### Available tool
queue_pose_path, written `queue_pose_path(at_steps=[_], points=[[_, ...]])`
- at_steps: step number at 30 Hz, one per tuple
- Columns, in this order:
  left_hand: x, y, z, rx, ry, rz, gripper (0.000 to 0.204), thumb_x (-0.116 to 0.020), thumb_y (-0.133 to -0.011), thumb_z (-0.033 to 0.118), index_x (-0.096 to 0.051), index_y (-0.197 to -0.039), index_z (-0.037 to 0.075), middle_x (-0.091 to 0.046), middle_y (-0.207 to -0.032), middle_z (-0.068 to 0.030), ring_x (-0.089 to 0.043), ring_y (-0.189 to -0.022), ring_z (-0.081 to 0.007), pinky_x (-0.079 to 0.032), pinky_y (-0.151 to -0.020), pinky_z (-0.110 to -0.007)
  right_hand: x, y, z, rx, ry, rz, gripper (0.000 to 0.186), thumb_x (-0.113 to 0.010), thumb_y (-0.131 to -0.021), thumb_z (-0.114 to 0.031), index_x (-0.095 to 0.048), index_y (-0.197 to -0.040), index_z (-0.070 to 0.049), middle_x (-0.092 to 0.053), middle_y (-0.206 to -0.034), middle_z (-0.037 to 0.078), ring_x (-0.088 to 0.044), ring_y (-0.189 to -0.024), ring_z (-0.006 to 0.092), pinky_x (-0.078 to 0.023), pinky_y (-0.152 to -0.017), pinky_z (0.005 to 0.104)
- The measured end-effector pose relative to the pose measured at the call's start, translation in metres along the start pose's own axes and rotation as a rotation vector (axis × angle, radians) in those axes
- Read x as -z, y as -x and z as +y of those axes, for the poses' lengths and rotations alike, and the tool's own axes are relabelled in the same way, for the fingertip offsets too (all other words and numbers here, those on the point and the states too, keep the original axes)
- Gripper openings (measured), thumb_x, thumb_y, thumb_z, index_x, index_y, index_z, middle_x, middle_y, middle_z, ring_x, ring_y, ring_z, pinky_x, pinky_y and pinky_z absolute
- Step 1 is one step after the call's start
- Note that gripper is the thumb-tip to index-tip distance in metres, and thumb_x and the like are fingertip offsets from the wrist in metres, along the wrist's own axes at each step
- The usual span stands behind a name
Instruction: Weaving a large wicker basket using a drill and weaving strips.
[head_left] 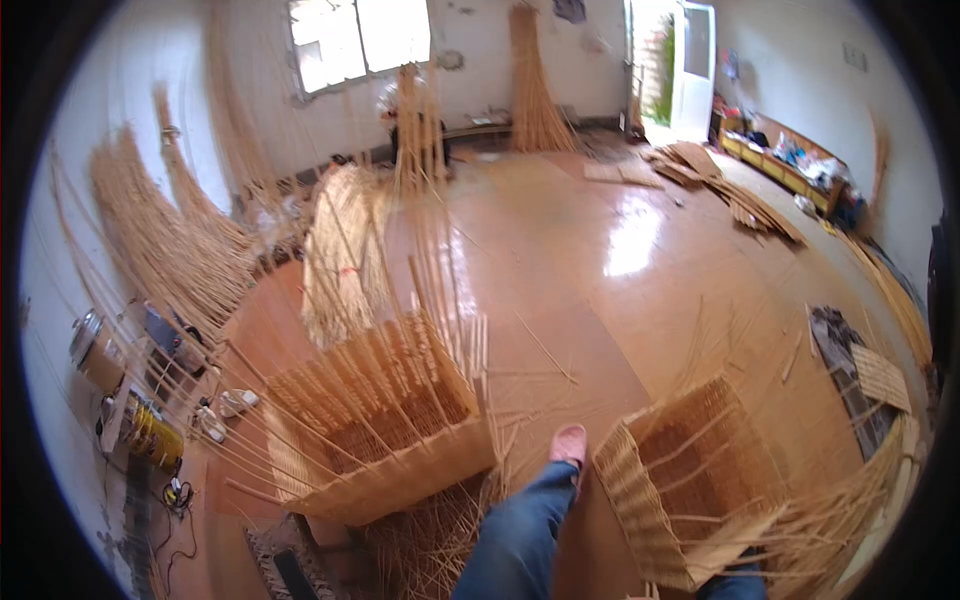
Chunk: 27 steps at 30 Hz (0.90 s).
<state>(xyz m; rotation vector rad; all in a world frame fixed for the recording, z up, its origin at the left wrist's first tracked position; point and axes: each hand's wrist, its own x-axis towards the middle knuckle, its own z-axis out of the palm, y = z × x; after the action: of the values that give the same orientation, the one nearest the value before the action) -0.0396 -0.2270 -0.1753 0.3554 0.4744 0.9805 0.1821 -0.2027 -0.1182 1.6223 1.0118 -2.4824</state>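
Note:
Neither of my hands shows in the head view. On the left, a rectangular wicker basket (pixel 410 468) has long uncut stakes standing up and fanning out from its rim. To the right of my leg is a second woven basket (pixel 632 505), tilted, with several rods crossing its opening. Loose thin rods (pixel 835 520) spread out beside it at the lower right. Between the two baskets my leg in blue jeans (pixel 515 535) reaches forward, with a pink clog (pixel 569 445) on the foot.
Bundles of long rods (pixel 170 230) lean on the left wall; another bundle (pixel 535 90) stands at the back wall. A pale bundle (pixel 345 250) lies behind the left basket. Flat boards (pixel 735 190) lie near the open door (pixel 693 75). A yellow can (pixel 152 440) and cables are at left.

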Motion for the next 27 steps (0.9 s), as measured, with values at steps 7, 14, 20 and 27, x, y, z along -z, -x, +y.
queue_pose_path(at_steps=[7, 14, 20, 27], points=[[-0.011, -0.002, -0.007, 0.051, 0.117, 0.162, 0.045, -0.04, -0.105, 0.035, -0.046, -0.133, 0.0, -0.057, -0.133, -0.0161, -0.057, -0.12, -0.0245, -0.048, -0.101, -0.038, -0.01, -0.02, -0.011, 0.099, 0.032, -0.187, 0.03, -0.047, -0.103, -0.034, -0.056, -0.09, -0.009, -0.05, -0.071, -0.004, -0.046, -0.061, 0.005, -0.037, -0.054, 0.0193], [-0.037, -0.022, -0.006, 0.003, 0.309, 0.115, 0.027, -0.043, -0.104, 0.021, -0.049, -0.128, 0.008, -0.051, -0.137, -0.0226, -0.053, -0.126, -0.0324, -0.044, -0.106, -0.045, 0.03, 0.05, 0.008, 0.434, 0.909, 0.327, 0.022, -0.051, -0.1, -0.028, -0.06, -0.104, -0.008, -0.061, -0.079, 0.008, -0.061, -0.071, 0.0223, -0.048, -0.061, 0.0334], [-0.047, -0.05, -0.038, 0.023, 0.291, 0.148, 0.03, -0.045, -0.103, 0.016, -0.045, -0.132, 0.005, -0.052, -0.137, -0.02, -0.049, -0.13, -0.0307, -0.042, -0.109, -0.044, 0.041, 0.071, 0.006, 0.491, 1.519, 0.804, 0.027, -0.062, -0.088, -0.021, -0.062, -0.114, -0.012, -0.063, -0.099, 0.008, -0.06, -0.096, 0.0247, -0.041, -0.087, 0.0419], [-0.046, -0.059, -0.061, 0.118, 0.258, 0.209, 0.037, -0.05, -0.102, 0.02, -0.041, -0.136, 0.006, -0.056, -0.133, -0.0165, -0.056, -0.122, -0.0258, -0.046, -0.102, -0.038, 0.001, 0.048, 0.005, 0.9, 1.145, 1.082, 0.028, -0.067, -0.081, -0.012, -0.065, -0.109, -0.01, -0.059, -0.105, 0.006, -0.055, -0.101, 0.0261, -0.039, -0.091, 0.0429]])
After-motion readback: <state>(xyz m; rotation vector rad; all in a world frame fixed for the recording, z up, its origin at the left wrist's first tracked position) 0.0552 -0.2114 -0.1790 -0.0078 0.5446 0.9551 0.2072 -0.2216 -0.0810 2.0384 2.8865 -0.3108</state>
